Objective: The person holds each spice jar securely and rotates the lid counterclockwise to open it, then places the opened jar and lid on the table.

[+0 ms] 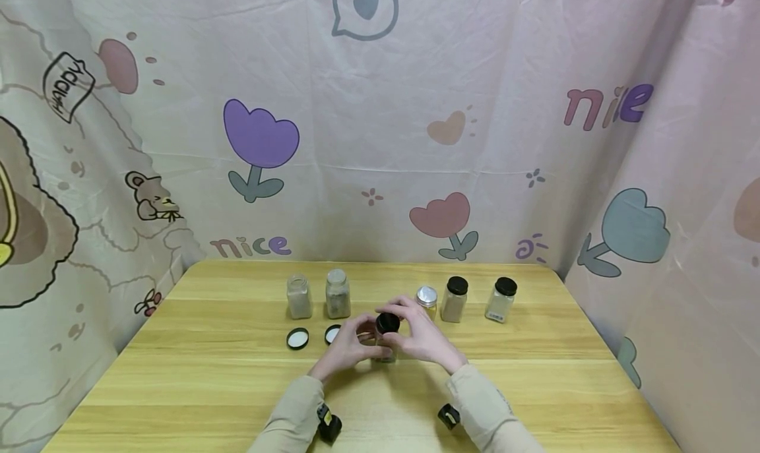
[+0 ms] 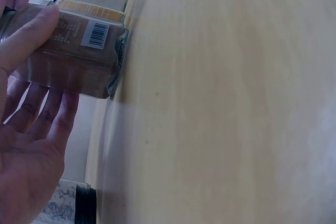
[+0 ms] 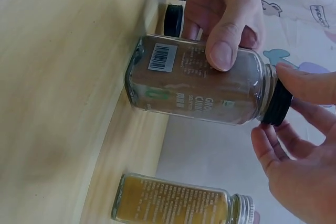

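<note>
A square glass jar of brown powder (image 3: 189, 85) stands upright near the middle of the table, with a barcode and printed text on its side. My left hand (image 1: 350, 347) grips its body, thumb on one face and fingers round the other side. At the top, my right hand (image 1: 426, 334) pinches the black lid (image 3: 277, 103) between thumb and fingers. Glass neck threads show just under the lid, which sits slightly tilted on the mouth. Close by on the right stands a jar of yellow powder with a silver cap (image 3: 170, 200).
Two lidless jars, one pale (image 1: 299, 300) and one speckled grey (image 1: 338, 300), stand at the back left. Before them lie two black lids, white inside up: one left (image 1: 297, 339), one partly behind my left hand (image 1: 333, 335). Two black-capped jars, brownish (image 1: 454, 302) and whitish (image 1: 501, 302), stand back right.
</note>
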The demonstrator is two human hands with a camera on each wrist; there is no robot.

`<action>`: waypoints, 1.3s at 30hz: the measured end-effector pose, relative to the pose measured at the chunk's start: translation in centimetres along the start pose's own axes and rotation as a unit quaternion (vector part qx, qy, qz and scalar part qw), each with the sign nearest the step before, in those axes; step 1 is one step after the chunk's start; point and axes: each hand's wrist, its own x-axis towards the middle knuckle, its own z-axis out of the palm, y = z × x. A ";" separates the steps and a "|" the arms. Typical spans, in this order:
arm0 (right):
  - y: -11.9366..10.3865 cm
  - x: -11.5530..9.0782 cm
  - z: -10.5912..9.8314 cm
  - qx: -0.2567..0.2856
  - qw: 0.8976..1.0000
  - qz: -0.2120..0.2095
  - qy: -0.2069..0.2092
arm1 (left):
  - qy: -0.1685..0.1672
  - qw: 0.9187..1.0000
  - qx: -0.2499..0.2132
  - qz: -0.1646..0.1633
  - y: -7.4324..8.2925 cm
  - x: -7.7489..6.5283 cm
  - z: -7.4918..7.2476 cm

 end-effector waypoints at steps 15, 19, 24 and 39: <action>1.6 -0.6 0.0 0.049 0.998 -0.037 -0.017 | -0.001 1.000 0.003 0.001 0.1 -0.1 0.1; 1.8 -0.9 0.2 0.069 0.997 -0.044 0.014 | 0.008 1.000 0.003 -0.011 0.2 -0.1 0.1; 2.1 -1.3 0.6 0.089 0.993 -0.051 0.054 | 0.029 0.999 0.004 -0.024 0.3 -0.2 0.2; 2.3 -2.2 0.7 0.167 0.984 -0.024 0.049 | 0.159 0.986 0.026 -0.046 0.1 0.7 0.8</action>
